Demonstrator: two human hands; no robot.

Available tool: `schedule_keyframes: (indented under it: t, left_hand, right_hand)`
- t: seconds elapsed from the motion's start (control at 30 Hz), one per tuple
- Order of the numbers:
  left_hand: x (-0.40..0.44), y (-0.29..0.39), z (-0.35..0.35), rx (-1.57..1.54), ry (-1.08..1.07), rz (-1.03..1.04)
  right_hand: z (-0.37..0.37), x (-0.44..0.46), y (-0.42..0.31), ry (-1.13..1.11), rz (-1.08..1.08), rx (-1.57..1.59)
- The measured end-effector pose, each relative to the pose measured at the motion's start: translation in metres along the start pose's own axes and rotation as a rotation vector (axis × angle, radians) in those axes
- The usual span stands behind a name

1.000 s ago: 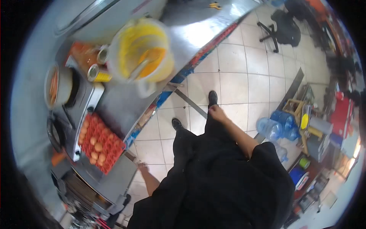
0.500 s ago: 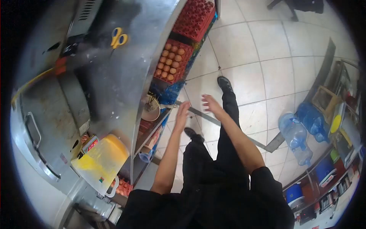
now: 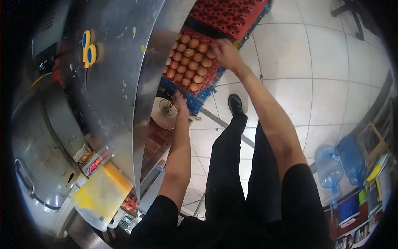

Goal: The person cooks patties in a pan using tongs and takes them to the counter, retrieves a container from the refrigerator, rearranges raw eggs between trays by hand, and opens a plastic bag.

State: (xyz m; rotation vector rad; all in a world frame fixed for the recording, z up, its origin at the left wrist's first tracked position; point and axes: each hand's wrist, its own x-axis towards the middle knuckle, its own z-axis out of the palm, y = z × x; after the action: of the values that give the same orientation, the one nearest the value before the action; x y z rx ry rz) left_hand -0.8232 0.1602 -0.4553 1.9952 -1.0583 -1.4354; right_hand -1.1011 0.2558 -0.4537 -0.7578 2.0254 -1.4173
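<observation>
A red egg tray (image 3: 212, 68) full of brown eggs (image 3: 192, 65) sits on the shelf under the metal counter. My right hand (image 3: 227, 54) is at the tray's far right corner, with its fingers bent over the rim. At the tray's near side, by a blue edge, is my left hand (image 3: 180, 102); its fingertips are partly hidden, so I cannot tell whether they grip the tray. Just beside my left hand lies a round, pale bowl-like thing (image 3: 163, 114) with something dark inside.
Further red egg trays (image 3: 232, 14) are stacked beyond. Yellow-handled scissors (image 3: 88, 50) lie on the metal counter (image 3: 120, 62). A yellow-stained plastic container (image 3: 101, 193) stands at lower left. Large blue water bottles (image 3: 329, 166) lie on the tiled floor (image 3: 286, 79) to the right.
Both hands have moved from open air over the floor to the egg tray, the right to its far corner, the left to its near side. The view has shifted closer to the shelf.
</observation>
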Motion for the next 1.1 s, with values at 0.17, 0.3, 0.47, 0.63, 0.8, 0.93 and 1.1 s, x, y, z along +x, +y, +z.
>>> schedule_keyframes:
  t: [0.17, 0.3, 0.47, 0.63, 0.8, 0.93, 1.1]
  left_hand:
    - [0.022, 0.036, 0.03, -0.033, -0.052, -0.028]
    - [0.027, 0.039, 0.036, -0.176, -0.137, -0.052]
    - [0.02, 0.034, 0.046, -0.238, -0.169, -0.028]
    - [0.045, 0.018, 0.036, -0.54, -0.455, -0.031]
    - [0.063, 0.015, 0.038, -0.629, -0.583, -0.021]
    - [0.055, 0.025, 0.022, -0.529, -0.495, -0.091]
    - [0.048, 0.04, 0.018, -0.521, -0.349, -0.043]
  right_hand:
    - [0.044, 0.073, 0.017, -0.11, -0.049, -0.341]
    - [0.062, 0.094, 0.036, -0.196, 0.014, -0.299]
    - [0.062, 0.094, 0.04, -0.164, -0.063, -0.122]
    - [0.085, 0.105, 0.067, -0.135, -0.142, -0.015]
    - [0.062, 0.097, 0.03, -0.21, -0.014, -0.076]
    - [0.066, 0.1, 0.024, -0.227, 0.002, -0.111]
    - [0.051, 0.085, -0.001, -0.19, 0.038, -0.076]
